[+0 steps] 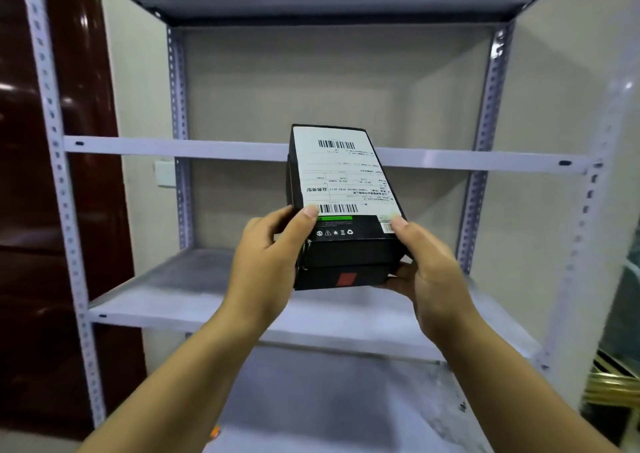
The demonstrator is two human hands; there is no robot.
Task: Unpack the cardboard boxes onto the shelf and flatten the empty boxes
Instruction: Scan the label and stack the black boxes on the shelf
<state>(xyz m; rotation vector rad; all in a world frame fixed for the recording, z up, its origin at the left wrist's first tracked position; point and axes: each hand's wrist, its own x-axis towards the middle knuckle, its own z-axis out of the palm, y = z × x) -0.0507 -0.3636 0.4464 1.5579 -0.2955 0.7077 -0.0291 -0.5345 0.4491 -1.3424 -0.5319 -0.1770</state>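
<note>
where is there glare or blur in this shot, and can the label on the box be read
Head view: bright glare streaks on the glossy brown door; wide-angle bending bows the shelf uprights; forearms and lower shelf board are soft. The black box, held by left hand and right hand, is sharpest: barcodes show, small print upside down, mostly unreadable.

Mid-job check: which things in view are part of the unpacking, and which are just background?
In the job:
- black box, held at its near end by the left hand and right hand
- shelf board below it

Background:
- brown door at left
- wall switch
- gold-coloured thing at right, blurred
</note>
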